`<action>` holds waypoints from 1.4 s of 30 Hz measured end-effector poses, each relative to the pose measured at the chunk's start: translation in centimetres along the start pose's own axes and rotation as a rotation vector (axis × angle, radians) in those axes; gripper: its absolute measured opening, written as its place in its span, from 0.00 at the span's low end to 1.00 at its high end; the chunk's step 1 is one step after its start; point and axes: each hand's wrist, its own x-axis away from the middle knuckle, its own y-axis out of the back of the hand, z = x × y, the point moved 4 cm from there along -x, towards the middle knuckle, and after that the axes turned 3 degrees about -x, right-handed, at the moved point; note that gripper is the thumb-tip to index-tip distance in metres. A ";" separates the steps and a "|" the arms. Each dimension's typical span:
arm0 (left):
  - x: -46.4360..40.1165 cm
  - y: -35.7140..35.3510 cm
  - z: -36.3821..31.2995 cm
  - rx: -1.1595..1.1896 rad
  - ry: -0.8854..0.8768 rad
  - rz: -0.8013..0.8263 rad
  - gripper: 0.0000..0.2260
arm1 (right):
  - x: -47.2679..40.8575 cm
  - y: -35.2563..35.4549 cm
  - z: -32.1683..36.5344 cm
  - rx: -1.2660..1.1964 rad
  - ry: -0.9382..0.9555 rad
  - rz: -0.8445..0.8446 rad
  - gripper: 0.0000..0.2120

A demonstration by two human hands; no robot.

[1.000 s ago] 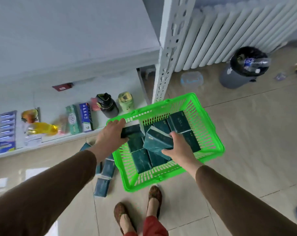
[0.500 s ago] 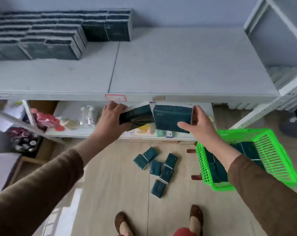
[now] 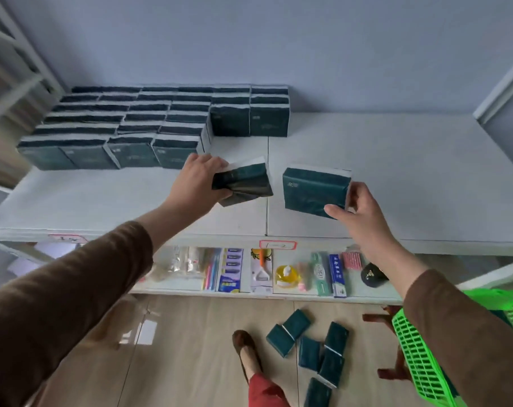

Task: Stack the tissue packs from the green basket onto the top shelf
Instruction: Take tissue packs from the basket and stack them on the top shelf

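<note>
Both hands are over the top shelf (image 3: 396, 177). The left hand (image 3: 198, 183) grips a crumpled tissue pack (image 3: 245, 183); the right hand (image 3: 359, 211) pinches a second pack (image 3: 312, 190). Stacked packs (image 3: 149, 127) fill the far left; the green basket (image 3: 422, 356) sits low right.

One head-worn wide-angle view looks forward and down from above the top shelf (image 3: 396, 177), facing the wall (image 3: 278, 39). The shelf fills the middle of the frame, close enough for both outstretched arms to reach over it. Below its front edge the lower shelf (image 3: 249, 290) and the floor (image 3: 190, 348) show. Straight lines bend near the frame's edges.
</note>
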 end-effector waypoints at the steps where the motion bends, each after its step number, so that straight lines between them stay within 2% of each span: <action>1: -2.2 -0.3 0.8 -0.014 -0.010 -0.004 0.24 | -1.9 -0.6 -0.2 0.002 -0.003 -0.011 0.18; 6: -12.8 -2.3 4.1 -0.115 -0.040 0.001 0.23 | -11.8 -3.0 -1.6 -0.017 -0.038 -0.050 0.18; 11: -19.4 -4.9 6.8 -0.305 -0.080 0.064 0.23 | -20.0 -6.4 -2.0 -0.003 -0.028 -0.028 0.18; 18: -22.6 -7.1 9.6 -0.424 -0.057 0.106 0.26 | -26.1 -10.8 -4.0 0.123 -0.041 0.022 0.19; 22: -22.8 -7.6 10.1 -0.431 -0.039 0.075 0.21 | -27.4 -12.6 -3.8 0.212 -0.009 -0.115 0.20; 25: -22.5 -7.5 10.1 -0.415 -0.010 0.091 0.21 | -27.4 -13.5 -3.2 0.218 -0.036 -0.199 0.25; 28: -21.1 -7.1 9.7 -0.379 0.015 0.111 0.22 | -26.3 -13.3 -3.0 0.134 -0.105 -0.201 0.34; 30: -19.4 -6.6 9.1 -0.369 0.019 0.103 0.22 | -24.8 -12.7 -3.1 0.104 -0.127 -0.171 0.35; 33: -15.7 -5.9 7.5 -0.342 0.016 0.073 0.21 | -21.3 -11.5 -3.4 0.178 -0.110 -0.126 0.30; 37: -9.4 -5.6 3.5 -0.316 -0.027 0.075 0.22 | -15.3 -9.6 -3.1 0.321 0.016 -0.062 0.21; 42: 0.0 -5.7 -2.6 -0.244 -0.074 0.053 0.23 | -5.5 -6.3 -2.6 0.398 0.162 -0.008 0.17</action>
